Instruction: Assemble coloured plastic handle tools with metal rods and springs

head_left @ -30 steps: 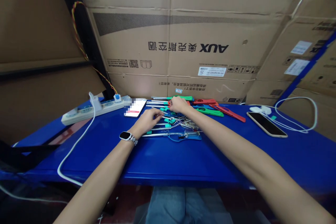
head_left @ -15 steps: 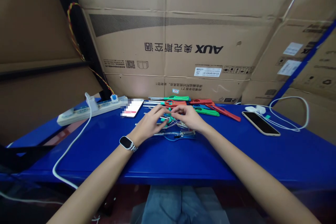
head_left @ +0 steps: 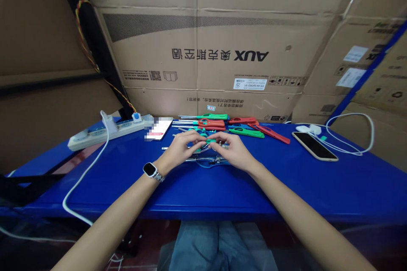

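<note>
At the middle of the table, my left hand [head_left: 182, 147] and my right hand [head_left: 234, 151] meet with thumbs and fingers pinched around a small green plastic part [head_left: 210, 140]. Its exact shape is mostly hidden by the fingertips. Beneath and around them lie opened lighter parts: a metal tube [head_left: 192, 160], thin wires and small pieces, partly covered by my hands. Just beyond are long-nosed gas lighters, among them a green lighter [head_left: 213, 116], a red lighter [head_left: 212, 123] and another green lighter [head_left: 246, 132].
A white power strip [head_left: 111, 132] with plugs and a trailing white cable lies at the left, beside a white card [head_left: 163, 128]. At the right are a phone [head_left: 314, 146] and a coiled white charging cable [head_left: 365, 152]. A cardboard wall [head_left: 222, 34] stands behind the blue table [head_left: 260, 199].
My hands have come level, fingertips together, and the green part now shows between them. My right hand has lowered slightly. The whole view has shifted a little.
</note>
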A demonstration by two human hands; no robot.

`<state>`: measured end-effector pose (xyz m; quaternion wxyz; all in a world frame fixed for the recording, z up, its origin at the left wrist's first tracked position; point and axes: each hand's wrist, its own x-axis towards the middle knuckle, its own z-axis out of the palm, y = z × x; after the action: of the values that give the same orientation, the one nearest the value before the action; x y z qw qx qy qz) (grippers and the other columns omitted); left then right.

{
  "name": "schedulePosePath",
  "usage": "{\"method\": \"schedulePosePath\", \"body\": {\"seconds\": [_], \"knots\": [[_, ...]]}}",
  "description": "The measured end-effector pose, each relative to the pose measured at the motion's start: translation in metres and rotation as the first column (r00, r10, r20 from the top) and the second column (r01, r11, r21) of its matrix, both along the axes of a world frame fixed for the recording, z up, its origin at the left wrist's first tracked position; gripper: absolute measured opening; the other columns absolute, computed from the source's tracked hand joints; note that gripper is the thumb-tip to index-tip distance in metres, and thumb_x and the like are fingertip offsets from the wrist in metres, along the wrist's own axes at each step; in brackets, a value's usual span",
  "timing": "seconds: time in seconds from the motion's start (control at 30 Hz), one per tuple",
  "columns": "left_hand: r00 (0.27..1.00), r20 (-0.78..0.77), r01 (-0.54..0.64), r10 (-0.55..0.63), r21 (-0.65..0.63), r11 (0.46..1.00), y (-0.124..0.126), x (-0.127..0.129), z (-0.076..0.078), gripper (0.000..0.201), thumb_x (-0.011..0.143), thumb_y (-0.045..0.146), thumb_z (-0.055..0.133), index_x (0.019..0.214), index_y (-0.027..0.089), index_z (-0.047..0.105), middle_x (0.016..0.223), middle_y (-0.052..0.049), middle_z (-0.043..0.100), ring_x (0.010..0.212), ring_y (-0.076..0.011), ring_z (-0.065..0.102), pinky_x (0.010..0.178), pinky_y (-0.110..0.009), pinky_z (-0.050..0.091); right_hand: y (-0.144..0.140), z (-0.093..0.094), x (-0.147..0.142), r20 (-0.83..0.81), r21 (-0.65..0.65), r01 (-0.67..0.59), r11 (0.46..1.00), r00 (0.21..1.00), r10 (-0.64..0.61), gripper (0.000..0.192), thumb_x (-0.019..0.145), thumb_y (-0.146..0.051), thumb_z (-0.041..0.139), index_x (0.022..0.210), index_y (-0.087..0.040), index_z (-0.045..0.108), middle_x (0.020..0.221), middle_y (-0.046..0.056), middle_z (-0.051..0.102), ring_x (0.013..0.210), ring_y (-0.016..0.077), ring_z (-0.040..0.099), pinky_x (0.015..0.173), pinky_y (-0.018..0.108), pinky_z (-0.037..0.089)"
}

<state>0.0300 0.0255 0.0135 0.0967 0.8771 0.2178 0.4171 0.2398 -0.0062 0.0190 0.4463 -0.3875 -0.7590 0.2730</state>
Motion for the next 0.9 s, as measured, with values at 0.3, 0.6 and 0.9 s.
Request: {"method": "schedulePosePath", "body": {"seconds": [0.3,0.6,0.9], "knots": [[0.998,0.057,0.039,-0.020,-0.345,0.938,-0.010,0.008,0.004,0.022,0.088,0.034,0.066,0.082,0.014,0.069,0.071,-0.001,0.064,0.063,-0.0117,0.056,0.062,-0.023,0.045,-0.002,-0.005,-0.007,-0.089,-0.011,-0.027,1.000,0.996,0.026,0.020,0.089,-0.034,0.060,0.097,-0.017,0.069,0.081,0.002,0.070,0.069,0.0141,0.061,0.064,0.026,0.044],[0.943,0.318,0.312,-0.099,-0.739,0.597,-0.002,0.009,0.000,0.040,0.079,0.050,0.075,0.086,0.012,0.067,0.074,-0.004,0.070,0.066,-0.0126,0.062,0.067,-0.025,0.051,-0.002,-0.010,-0.012,-0.178,0.054,-0.043,0.998,0.983,0.052,0.023,0.091,-0.036,0.060,0.106,-0.019,0.064,0.085,0.002,0.067,0.076,0.0145,0.060,0.068,0.028,0.046],[0.963,0.213,0.269,-0.166,-0.700,0.661,-0.006,0.010,0.001,0.040,0.084,0.053,0.069,0.084,0.013,0.070,0.077,-0.004,0.068,0.070,-0.0136,0.060,0.070,-0.026,0.049,0.008,-0.010,-0.011,-0.326,-0.087,-0.116,0.989,0.942,0.081,0.030,0.079,-0.049,0.072,0.082,-0.020,0.063,0.080,0.001,0.066,0.072,0.0153,0.061,0.071,0.030,0.050]]}}
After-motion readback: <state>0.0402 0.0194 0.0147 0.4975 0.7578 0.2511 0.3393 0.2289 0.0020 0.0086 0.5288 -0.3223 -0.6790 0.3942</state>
